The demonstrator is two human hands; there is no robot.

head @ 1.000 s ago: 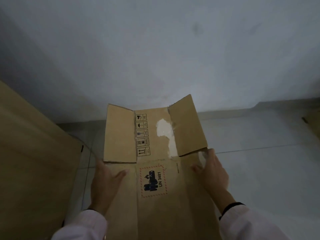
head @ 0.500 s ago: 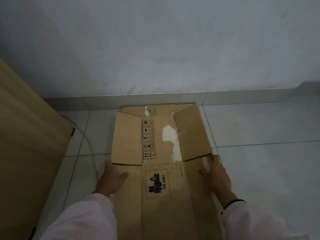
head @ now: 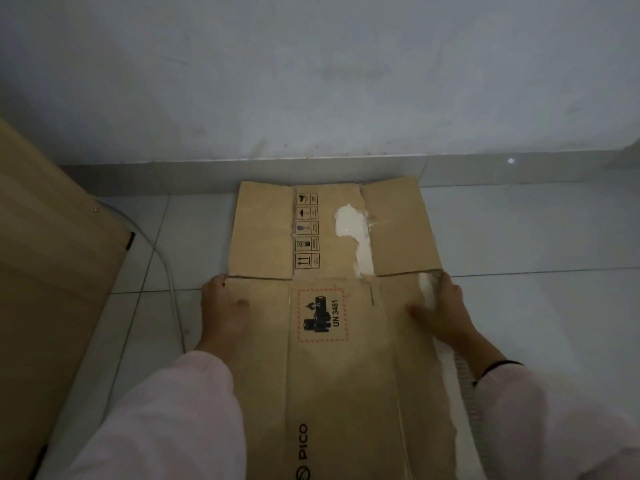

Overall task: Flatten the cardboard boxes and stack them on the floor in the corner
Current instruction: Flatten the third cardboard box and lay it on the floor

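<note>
So the flattened cardboard box [head: 346,341] is lying on the tiled floor [head: 519,323], far flaps right up against the baseboard [head: 311,168] under the wall; left hand [head: 225,313] holds the left edge, thumb on top, fingers hidden under the edge, so a pinch on the box I'd say; right hand [head: 443,313] does the same on the right edge next to the torn white patch [head: 356,233]. What could go wrong: those end flaps aren't lying fully flat, so they might spring up once the hands let go; the cable [head: 169,271] just beside the left edge could get trapped under the next box; the ragged right side could tear further if dragged.
</note>
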